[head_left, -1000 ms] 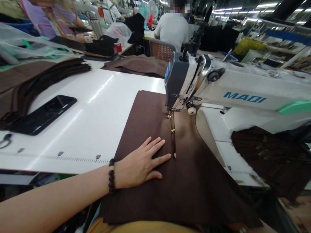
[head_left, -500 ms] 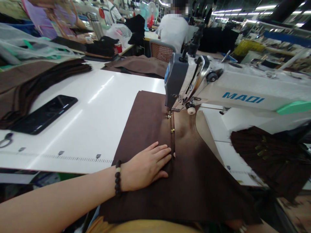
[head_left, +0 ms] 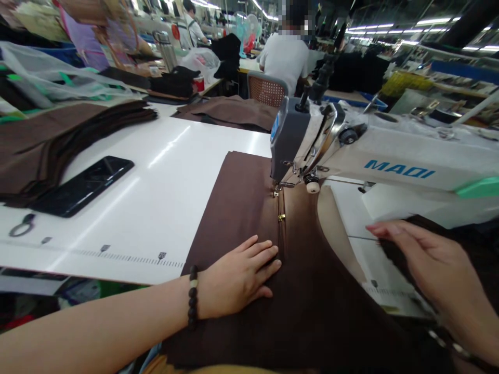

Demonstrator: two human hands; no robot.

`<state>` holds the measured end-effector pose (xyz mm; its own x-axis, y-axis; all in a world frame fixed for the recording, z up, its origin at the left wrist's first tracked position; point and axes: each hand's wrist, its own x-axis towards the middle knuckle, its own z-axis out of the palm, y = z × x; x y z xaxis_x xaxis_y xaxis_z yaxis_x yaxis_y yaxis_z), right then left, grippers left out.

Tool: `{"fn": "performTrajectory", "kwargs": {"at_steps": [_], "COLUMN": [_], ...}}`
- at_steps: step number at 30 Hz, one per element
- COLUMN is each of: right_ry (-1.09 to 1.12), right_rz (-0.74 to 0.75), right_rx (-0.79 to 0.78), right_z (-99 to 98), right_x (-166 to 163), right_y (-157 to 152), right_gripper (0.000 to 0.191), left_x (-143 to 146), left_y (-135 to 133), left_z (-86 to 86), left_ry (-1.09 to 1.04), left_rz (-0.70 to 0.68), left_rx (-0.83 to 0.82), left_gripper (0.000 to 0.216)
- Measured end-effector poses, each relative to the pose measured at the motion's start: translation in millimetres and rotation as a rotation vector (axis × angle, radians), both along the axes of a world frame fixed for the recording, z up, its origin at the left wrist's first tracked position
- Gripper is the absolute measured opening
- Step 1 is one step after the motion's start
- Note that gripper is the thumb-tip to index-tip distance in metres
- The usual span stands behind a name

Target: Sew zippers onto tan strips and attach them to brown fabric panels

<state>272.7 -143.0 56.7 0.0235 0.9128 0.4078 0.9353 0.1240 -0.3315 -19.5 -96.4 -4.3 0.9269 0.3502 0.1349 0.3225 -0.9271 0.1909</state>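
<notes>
Dark brown fabric [head_left: 241,208] lies under the needle area of a white and grey sewing machine [head_left: 290,137]. A zipper with a gold metal slider [head_left: 281,217] runs down the fabric, just in front of the presser foot [head_left: 276,191]. My left hand [head_left: 237,278], with a beaded bracelet at the wrist, rests flat on the cloth left of the zipper, fingers extended. On the right, my right hand [head_left: 429,259] is raised beside the machine bed, fingers loosely bent and pointing left, with nothing visible in them. Behind it is a bunch of dark brown pieces [head_left: 424,223], partly covered.
A black phone [head_left: 83,184] and a dark ring-shaped item [head_left: 22,225] lie on the white table [head_left: 167,202], which has a printed ruler along its front. Stacked brown fabric [head_left: 66,140] sits at left, more brown cloth [head_left: 230,111] at the back. A person [head_left: 286,59] sits ahead.
My right hand has come up from the fabric's lower right edge to beside the machine bed. The left hand stays on the cloth. The whole view has shifted slightly.
</notes>
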Motion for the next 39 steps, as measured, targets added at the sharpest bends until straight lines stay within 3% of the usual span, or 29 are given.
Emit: {"fn": "performTrajectory", "kwargs": {"at_steps": [4,6,9,12,27,39], "right_ry": [-0.129,-0.194,-0.256,-0.294,-0.284,-0.256], "right_rz": [0.399,0.452,0.419,0.367,0.355,0.316], "right_rx": [-0.06,-0.072,-0.107,-0.121,-0.139,-0.165], "right_z": [-11.9,-31.5,-61.4,-74.7,-72.4,-70.7], "right_x": [-56,-78,-88,-83,-80,-81], "right_y": [26,35,45,47,45,59], "right_gripper": [0.034,0.039,0.039,0.04,0.039,0.039], "left_x": [0,1,1,3,11,13], "left_y": [0,-1,-1,-3,-10,3], "left_z": [1.9,2.8,2.7,0.3,-0.2,-3.7], "left_ry": [0.004,0.009,0.011,-0.006,-0.036,-0.025], "left_rz": [0.011,0.014,0.016,0.03,0.064,0.076], "left_rx": [0.003,0.004,0.005,0.024,0.074,0.056], "left_gripper": [0.044,0.044,0.044,0.044,0.042,0.039]}}
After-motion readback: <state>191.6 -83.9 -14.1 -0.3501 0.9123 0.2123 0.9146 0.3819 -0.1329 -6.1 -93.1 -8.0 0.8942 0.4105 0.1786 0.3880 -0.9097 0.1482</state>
